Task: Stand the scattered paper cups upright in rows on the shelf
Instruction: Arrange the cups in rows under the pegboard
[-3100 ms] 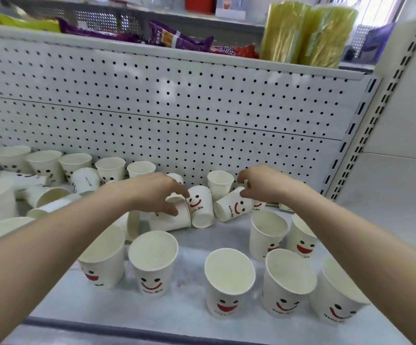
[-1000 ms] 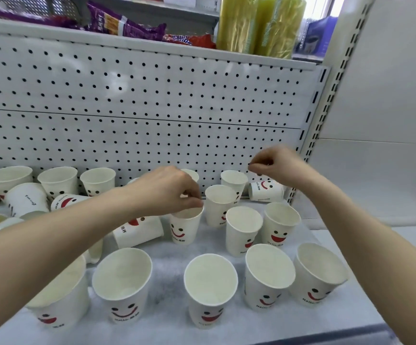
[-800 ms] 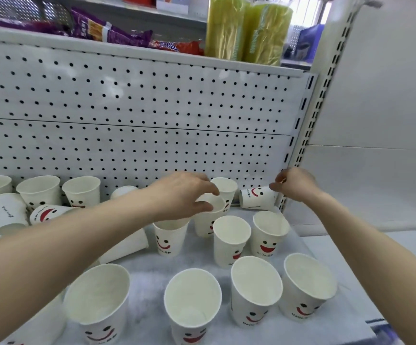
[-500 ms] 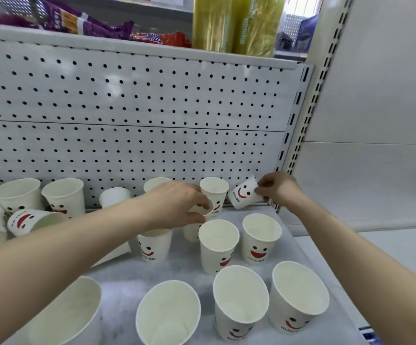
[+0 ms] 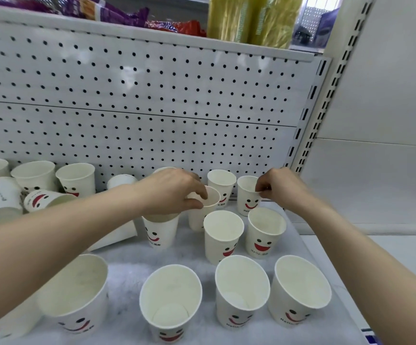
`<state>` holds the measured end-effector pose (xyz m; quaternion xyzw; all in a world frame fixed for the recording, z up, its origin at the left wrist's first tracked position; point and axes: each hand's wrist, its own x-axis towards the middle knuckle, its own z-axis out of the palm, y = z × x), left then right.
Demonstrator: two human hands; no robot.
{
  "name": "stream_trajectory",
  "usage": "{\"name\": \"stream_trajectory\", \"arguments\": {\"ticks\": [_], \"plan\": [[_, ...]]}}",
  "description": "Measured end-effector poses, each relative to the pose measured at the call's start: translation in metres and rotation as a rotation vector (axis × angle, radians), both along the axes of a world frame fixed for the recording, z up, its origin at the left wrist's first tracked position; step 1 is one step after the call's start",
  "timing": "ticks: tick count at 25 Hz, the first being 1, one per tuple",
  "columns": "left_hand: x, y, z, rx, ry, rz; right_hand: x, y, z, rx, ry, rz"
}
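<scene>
White paper cups with red smiley faces cover the grey shelf (image 5: 127, 265). My right hand (image 5: 280, 188) pinches the rim of an upright cup (image 5: 248, 200) at the back right corner, beside another upright cup (image 5: 221, 183). My left hand (image 5: 172, 192) pinches the rim of a middle cup (image 5: 208, 202), which stands upright among the others. Several cups stand upright in front, such as one at the near right (image 5: 299, 287). On the left, a cup (image 5: 40, 199) lies on its side.
A white pegboard (image 5: 139, 108) backs the shelf, with a slotted upright post (image 5: 326, 95) at its right end. The shelf above holds snack bags (image 5: 117, 13) and yellow-wrapped rolls (image 5: 251, 18). A plain white wall is to the right.
My right hand took the cup lying on its side at the back right corner and stood it upright. My left hand kept hold of the middle cup's rim. The view shifted right.
</scene>
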<state>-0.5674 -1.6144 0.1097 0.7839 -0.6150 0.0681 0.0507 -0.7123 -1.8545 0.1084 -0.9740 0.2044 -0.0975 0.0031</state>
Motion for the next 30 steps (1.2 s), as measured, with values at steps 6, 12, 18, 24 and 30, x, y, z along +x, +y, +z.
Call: {"name": "stream_trajectory", "arguments": {"ticks": [6, 12, 18, 24, 30], "plan": [[0.013, 0.024, 0.007, -0.018, 0.025, 0.108, 0.023, -0.008, -0.008, -0.075, 0.023, -0.038], [0.060, 0.057, 0.014, -0.008, 0.016, 0.345, 0.037, 0.023, 0.034, -0.136, 0.060, 0.044], [0.105, 0.077, 0.008, 0.165, 0.100, 0.466, 0.114, 0.095, 0.039, 0.002, 0.128, 0.418], [0.104, 0.085, 0.003, 0.312, 0.196, 0.277, 0.151, 0.119, 0.019, -0.196, 0.329, 0.469], [0.112, 0.077, 0.001, 0.236, 0.185, 0.358, 0.156, 0.144, 0.029, -0.073, 0.321, 0.472]]}}
